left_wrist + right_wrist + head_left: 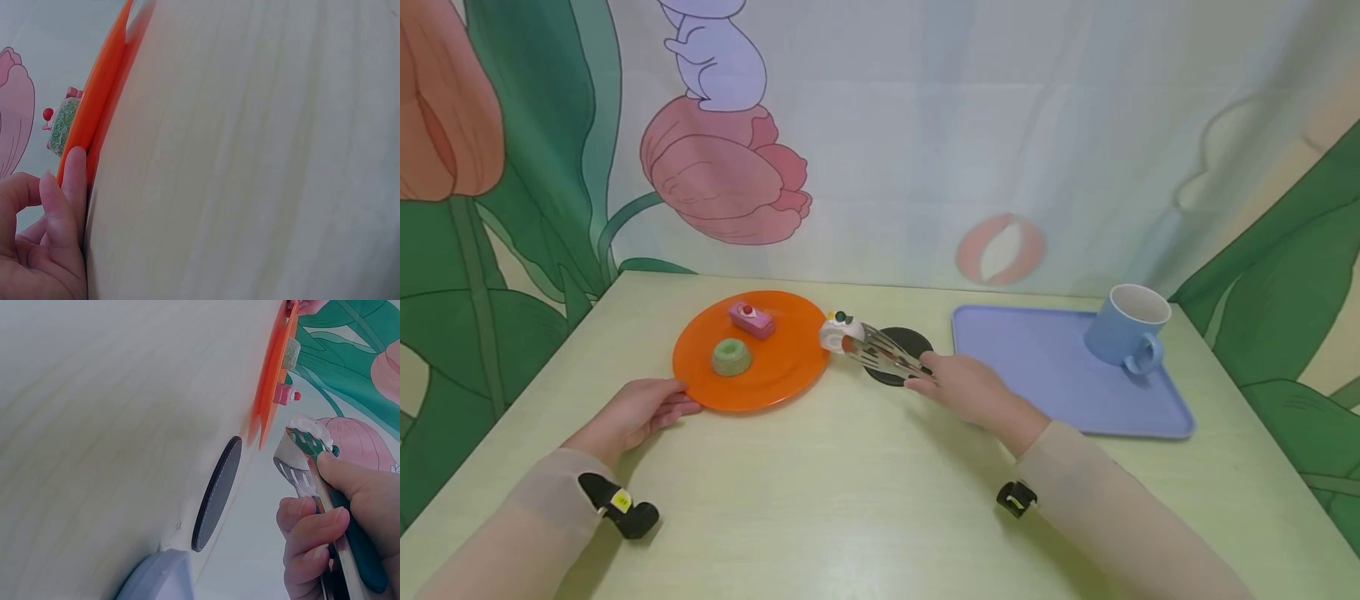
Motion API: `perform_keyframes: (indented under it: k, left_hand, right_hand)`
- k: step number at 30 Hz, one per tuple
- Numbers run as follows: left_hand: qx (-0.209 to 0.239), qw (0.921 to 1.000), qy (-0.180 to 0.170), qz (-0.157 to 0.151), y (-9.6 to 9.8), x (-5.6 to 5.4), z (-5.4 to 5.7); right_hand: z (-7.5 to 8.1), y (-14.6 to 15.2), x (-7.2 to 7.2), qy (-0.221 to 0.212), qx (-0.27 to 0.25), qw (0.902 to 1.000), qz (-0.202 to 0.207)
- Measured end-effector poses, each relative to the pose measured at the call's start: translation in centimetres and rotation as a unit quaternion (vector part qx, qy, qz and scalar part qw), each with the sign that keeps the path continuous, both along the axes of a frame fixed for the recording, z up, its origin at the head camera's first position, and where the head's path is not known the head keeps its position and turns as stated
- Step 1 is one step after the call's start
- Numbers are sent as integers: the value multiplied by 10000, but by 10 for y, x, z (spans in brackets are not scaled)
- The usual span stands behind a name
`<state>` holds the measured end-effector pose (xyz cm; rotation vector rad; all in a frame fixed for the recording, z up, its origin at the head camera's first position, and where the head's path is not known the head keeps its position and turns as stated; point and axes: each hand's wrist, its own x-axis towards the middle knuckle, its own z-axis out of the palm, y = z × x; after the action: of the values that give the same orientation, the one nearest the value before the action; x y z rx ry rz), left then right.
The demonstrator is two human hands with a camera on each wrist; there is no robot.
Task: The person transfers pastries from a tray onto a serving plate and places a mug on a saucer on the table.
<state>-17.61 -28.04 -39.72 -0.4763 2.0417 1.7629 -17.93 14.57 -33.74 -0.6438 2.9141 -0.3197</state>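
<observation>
My right hand (pixel 966 387) grips a pair of metal serving tongs (pixel 887 354) with dark green handle parts (pixel 359 550). The slotted tong ends pinch a small white toy cake (pixel 841 333) with a dark green ball on top, held just off the right rim of the orange plate (pixel 782 375). My left hand (pixel 643 408) holds that plate at its near left rim, with fingertips (pixel 76 159) right at the edge. A green ring-shaped cake (pixel 732 360) and a pink cake slice (pixel 752 320) with a red ball on top sit on the plate.
A round black coaster (pixel 912 337) lies on the table (pixel 850 500) under the tongs. To its right is a lilac tray (pixel 1030 333), with a light blue mug (pixel 1122 327) standing at the tray's far right corner. A printed curtain (pixel 887 150) hangs behind the table.
</observation>
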Motion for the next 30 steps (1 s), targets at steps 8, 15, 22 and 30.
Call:
perform_keyframes:
  k: [8, 15, 22, 30]
  left_hand:
    - [-35, 10000, 8, -79, 1, -1, -1]
    - [28, 10000, 18, -91, 3, 0, 1]
    - [110, 9999, 38, -119, 4, 1, 2]
    - [103, 9999, 29, -112, 4, 2, 3]
  right_hand:
    - [0, -5, -4, -76, -41, 9999, -86]
    - [-1, -10, -9, -40, -13, 10000, -10]
    - [0, -18, -11, -141, 69, 9998, -104]
    - [-1, -29, -15, -193, 143, 9997, -18]
